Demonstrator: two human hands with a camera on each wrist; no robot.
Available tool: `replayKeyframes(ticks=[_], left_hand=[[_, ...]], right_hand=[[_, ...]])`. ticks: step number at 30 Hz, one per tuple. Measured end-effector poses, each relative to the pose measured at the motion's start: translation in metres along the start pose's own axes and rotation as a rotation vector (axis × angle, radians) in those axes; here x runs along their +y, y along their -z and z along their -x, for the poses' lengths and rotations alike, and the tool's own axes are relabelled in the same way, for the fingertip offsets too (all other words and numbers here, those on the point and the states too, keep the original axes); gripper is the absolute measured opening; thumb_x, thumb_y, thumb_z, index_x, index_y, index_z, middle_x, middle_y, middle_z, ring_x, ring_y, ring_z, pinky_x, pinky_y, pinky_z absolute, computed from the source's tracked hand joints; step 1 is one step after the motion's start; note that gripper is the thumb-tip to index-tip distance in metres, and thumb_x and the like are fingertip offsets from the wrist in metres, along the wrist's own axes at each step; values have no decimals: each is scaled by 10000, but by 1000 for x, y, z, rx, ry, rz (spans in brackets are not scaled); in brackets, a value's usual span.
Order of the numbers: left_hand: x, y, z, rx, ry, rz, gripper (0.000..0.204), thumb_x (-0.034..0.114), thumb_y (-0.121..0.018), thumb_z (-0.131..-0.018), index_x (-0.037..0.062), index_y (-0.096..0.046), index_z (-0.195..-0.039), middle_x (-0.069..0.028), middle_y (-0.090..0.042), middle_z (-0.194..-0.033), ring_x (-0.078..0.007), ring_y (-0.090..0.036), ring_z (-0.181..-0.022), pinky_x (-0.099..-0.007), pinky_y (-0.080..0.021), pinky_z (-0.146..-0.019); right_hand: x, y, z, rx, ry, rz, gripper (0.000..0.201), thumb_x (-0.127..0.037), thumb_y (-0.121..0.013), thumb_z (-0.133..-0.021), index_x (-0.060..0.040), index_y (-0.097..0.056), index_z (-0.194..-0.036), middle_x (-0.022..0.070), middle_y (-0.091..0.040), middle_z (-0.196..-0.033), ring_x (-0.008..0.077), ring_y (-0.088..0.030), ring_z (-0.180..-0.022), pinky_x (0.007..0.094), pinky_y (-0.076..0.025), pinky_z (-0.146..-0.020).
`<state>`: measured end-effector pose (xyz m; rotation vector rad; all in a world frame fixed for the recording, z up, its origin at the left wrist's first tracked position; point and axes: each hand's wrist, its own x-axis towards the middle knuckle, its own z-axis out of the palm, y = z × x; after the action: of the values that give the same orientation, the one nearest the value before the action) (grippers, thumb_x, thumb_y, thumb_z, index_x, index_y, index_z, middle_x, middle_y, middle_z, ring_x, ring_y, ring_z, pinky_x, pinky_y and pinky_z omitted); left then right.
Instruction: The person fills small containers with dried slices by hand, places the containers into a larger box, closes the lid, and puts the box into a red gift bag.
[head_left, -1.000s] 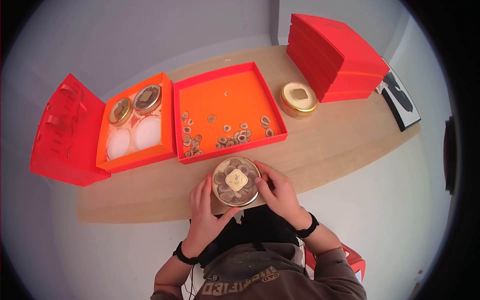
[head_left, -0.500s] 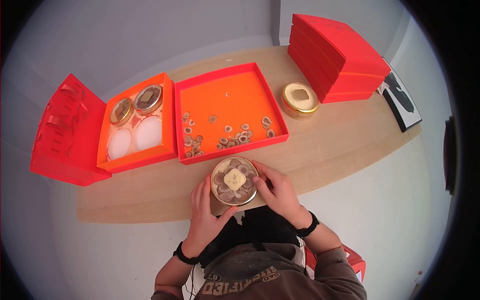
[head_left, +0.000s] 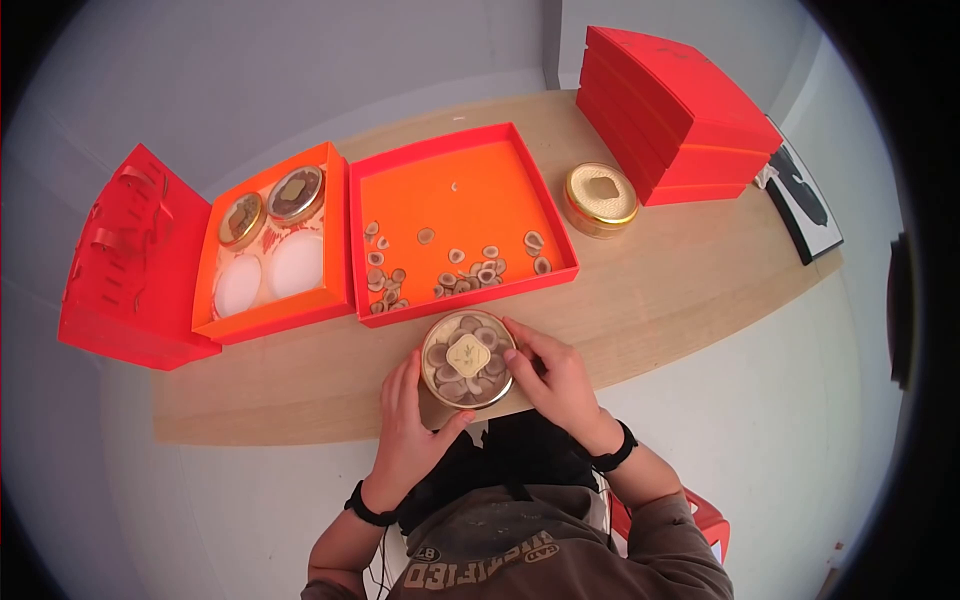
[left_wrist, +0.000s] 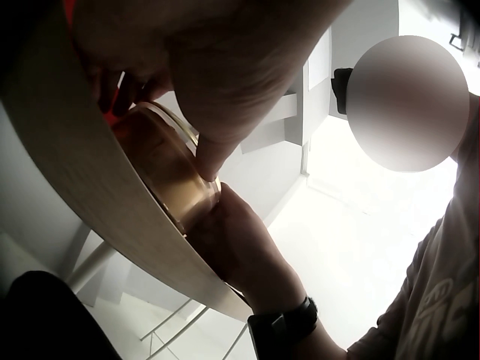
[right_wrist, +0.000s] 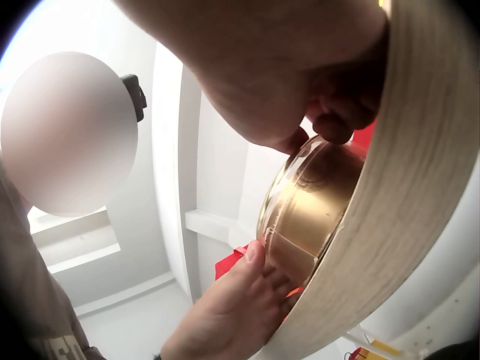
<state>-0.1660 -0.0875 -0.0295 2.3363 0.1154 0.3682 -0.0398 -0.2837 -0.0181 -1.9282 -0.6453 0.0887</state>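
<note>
A round gold-rimmed jar (head_left: 468, 385) stands at the table's near edge, its clear top showing brown, pale-edged slices under a cream diamond-shaped label (head_left: 468, 355). My left hand (head_left: 412, 440) grips the jar's left side, fingers along the wall and thumb at the front rim. On the opposite side my right hand (head_left: 562, 392) holds it, thumb at the lid's edge and fingers round the far side. Both wrist views show the jar's smooth gold wall (left_wrist: 176, 180) low against the tabletop, between the two hands.
Loose slices lie in a shallow orange-lined red tray (head_left: 440, 210). Left of it, an orange box (head_left: 270, 326) holds two jars and two white round shapes, beside a red bag (head_left: 130, 270). At right are a gold-lidded jar (head_left: 600, 200), stacked red boxes (head_left: 670, 120) and a black-and-white case (head_left: 805, 200).
The jar has shifted very slightly left and away from me, its label turned a little. Both hands keep their hold on it.
</note>
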Motion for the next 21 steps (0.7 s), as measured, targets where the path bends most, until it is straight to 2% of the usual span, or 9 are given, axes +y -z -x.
replayKeyframes(ticks=[4,9,11,12,14,15,17,18,21], left_hand=[[0,0,0,-18,15,-3,988,333,-841,-837,-24,-268,-1559,-228,-390,-1527,-385,-365,-1426,-480,-320,-1175],[5,3,-3,0,-21,17,1027,414,-830,-824,-41,-260,-1548,-277,-356,-1541,-436,-369,-1415,-529,-317,-1156],[6,4,-7,8,-56,-12,1035,427,-828,-820,-32,-257,-1552,-294,-335,-1549,-453,-359,-1422,-537,-320,-1154],[6,4,-10,16,-90,-41,1043,440,-826,-817,-23,-253,-1556,-312,-314,-1557,-471,-348,-1429,-546,-323,-1152],[11,6,-16,-4,-114,-48,1015,438,-818,-824,-1,-270,-1557,-323,-298,-1560,-487,-342,-1430,-553,-330,-1148],[13,6,-18,-25,-137,-54,987,436,-810,-832,22,-287,-1559,-334,-282,-1563,-503,-335,-1432,-561,-336,-1145],[14,4,-22,-23,-172,-77,929,426,-796,-847,39,-325,-1548,-339,-271,-1565,-510,-332,-1433,-564,-341,-1143],[15,3,-24,-24,-207,-100,872,416,-782,-863,56,-362,-1537,-345,-260,-1568,-517,-328,-1435,-568,-346,-1141],[17,-1,-27,-48,-213,-113,753,392,-752,-893,64,-442,-1495,-341,-261,-1564,-524,-329,-1433,-575,-349,-1139]], right_hand=[[-1,0,0,-14,-39,-5,401,-132,-655,-973,27,-626,-1340,65,-568,-711,124,-528,-618,283,-459,-601],[-3,2,-1,-13,-28,-11,402,-137,-654,-978,22,-621,-1345,44,-557,-680,109,-513,-599,277,-450,-586],[-8,6,-1,-76,-133,-2,423,-132,-657,-973,16,-601,-1365,88,-619,-842,160,-579,-733,298,-488,-681],[-8,5,-1,-77,-132,-2,423,-132,-657,-973,16,-601,-1365,88,-619,-842,160,-579,-733,298,-488,-681],[-7,4,0,16,73,64,451,-138,-649,-969,4,-574,-1390,168,-628,-1143,271,-619,-1006,353,-499,-900],[-6,4,-1,15,75,64,451,-138,-649,-969,4,-574,-1390,168,-628,-1143,271,-619,-1006,353,-499,-900],[-1,3,-4,23,301,212,474,-191,-653,-966,-10,-567,-1396,192,-539,-1392,352,-568,-1195,416,-470,-1007],[0,2,-4,24,301,213,474,-191,-653,-966,-10,-567,-1396,192,-539,-1392,352,-568,-1195,416,-470,-1007],[0,-1,-4,-28,326,161,491,-189,-642,-966,-11,-552,-1415,217,-516,-1448,388,-507,-1307,447,-395,-1110]])
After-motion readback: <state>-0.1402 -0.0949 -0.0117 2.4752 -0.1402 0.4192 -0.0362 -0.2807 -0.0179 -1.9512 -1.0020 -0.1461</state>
